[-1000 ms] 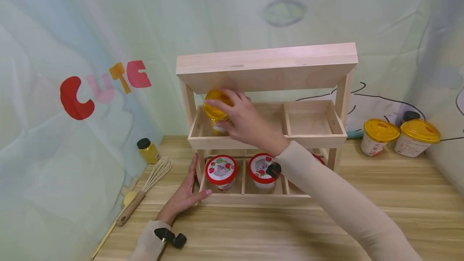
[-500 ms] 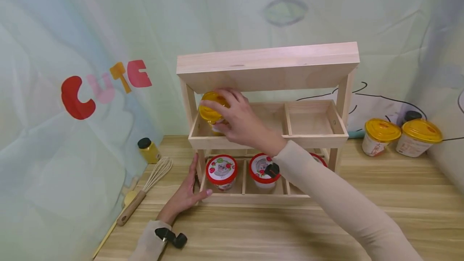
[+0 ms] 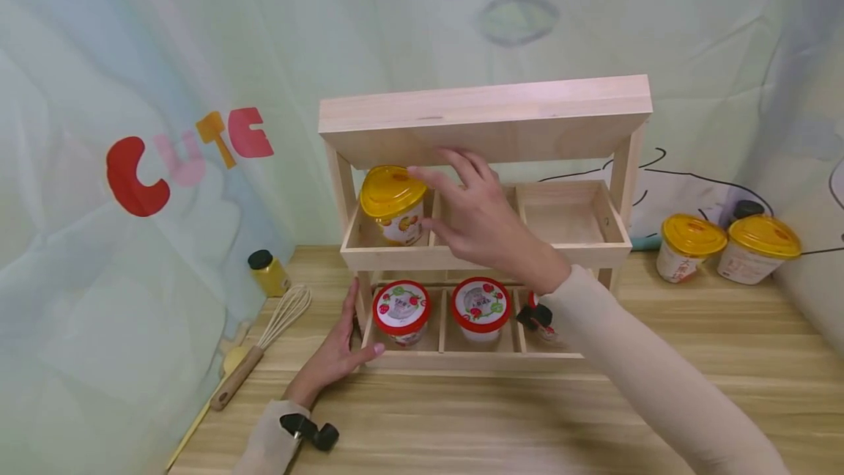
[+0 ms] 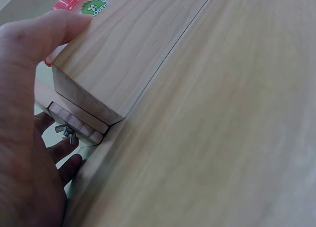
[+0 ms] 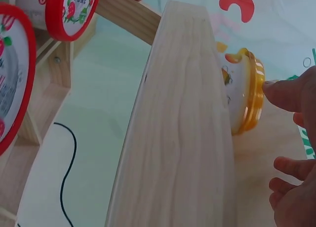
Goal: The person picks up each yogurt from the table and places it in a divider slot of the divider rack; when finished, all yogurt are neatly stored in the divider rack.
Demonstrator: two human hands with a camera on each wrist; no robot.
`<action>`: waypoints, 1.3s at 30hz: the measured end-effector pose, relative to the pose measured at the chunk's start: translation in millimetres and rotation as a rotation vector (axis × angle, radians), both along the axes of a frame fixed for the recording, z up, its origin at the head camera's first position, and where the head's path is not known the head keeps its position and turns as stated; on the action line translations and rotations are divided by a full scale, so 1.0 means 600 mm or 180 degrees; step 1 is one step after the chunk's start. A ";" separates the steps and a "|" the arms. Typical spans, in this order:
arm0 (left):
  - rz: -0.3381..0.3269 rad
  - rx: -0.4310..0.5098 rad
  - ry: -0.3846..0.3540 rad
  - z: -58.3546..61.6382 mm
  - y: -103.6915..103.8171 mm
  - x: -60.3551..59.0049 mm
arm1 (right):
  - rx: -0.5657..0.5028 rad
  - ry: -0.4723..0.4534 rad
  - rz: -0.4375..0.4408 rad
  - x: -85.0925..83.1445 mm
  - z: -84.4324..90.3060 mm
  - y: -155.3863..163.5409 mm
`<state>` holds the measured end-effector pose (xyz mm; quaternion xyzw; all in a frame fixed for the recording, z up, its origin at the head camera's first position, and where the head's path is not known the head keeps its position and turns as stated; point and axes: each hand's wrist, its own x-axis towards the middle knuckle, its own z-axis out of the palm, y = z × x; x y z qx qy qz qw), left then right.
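Clad in long, close-fitting beige sleeves down to both wrists, each wrist carrying a small black clip-like mount, with the left hand (image 3: 339, 358) and right hand (image 3: 484, 222) bare and ringless beside the wooden rack (image 3: 484, 119).

pale matt wood rack (image 3: 484, 119), glossy yellow plastic lid (image 3: 392, 190), wood-grain table (image 3: 461, 416).

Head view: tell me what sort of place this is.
Probably a staged tabletop set, not a real kitchen: a printed cloth backdrop with "CUTE" lettering hangs behind a wooden table, where a small wooden rack holds a yellow-lidded cup and red-lidded cups, and a whisk lies beside it.
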<state>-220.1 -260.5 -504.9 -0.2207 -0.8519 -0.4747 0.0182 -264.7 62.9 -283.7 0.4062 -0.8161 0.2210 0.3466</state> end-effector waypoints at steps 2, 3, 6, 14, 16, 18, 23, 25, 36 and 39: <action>0.0001 -0.0003 0.0003 0.000 0.000 -0.001 | -0.0055 0.0021 -0.0003 0.006 0.000 0.018; 0.0002 -0.0002 0.0003 0.000 0.000 -0.002 | -0.0082 0.0029 -0.0008 0.009 -0.001 0.028; 0.0016 -0.0018 -0.0005 0.000 0.001 -0.002 | -0.0191 0.0009 -0.0037 0.018 -0.004 0.060; 0.0043 -0.0036 -0.0029 0.003 0.000 0.000 | -0.0413 -0.0001 -0.0360 0.048 -0.015 0.148; 0.0055 -0.0045 -0.0038 0.003 0.000 0.001 | -0.0452 0.0026 -0.0431 0.054 -0.017 0.168; 0.0068 -0.0049 -0.0051 0.003 0.000 0.002 | -0.0497 0.0066 -0.0460 0.058 -0.020 0.186; 0.0074 -0.0066 -0.0084 0.003 0.001 0.002 | -0.0643 0.0182 -0.0495 0.063 -0.026 0.225; 0.0083 -0.0078 -0.0105 0.004 0.002 0.002 | -0.0690 0.0200 -0.0546 0.064 -0.029 0.239; 0.0109 -0.0038 -0.0170 0.003 0.002 0.001 | -0.0802 -0.0057 -0.1043 0.069 -0.046 0.317; 0.0099 -0.0037 -0.0167 0.003 0.001 0.001 | -0.0853 -0.0117 -0.1207 0.069 -0.053 0.336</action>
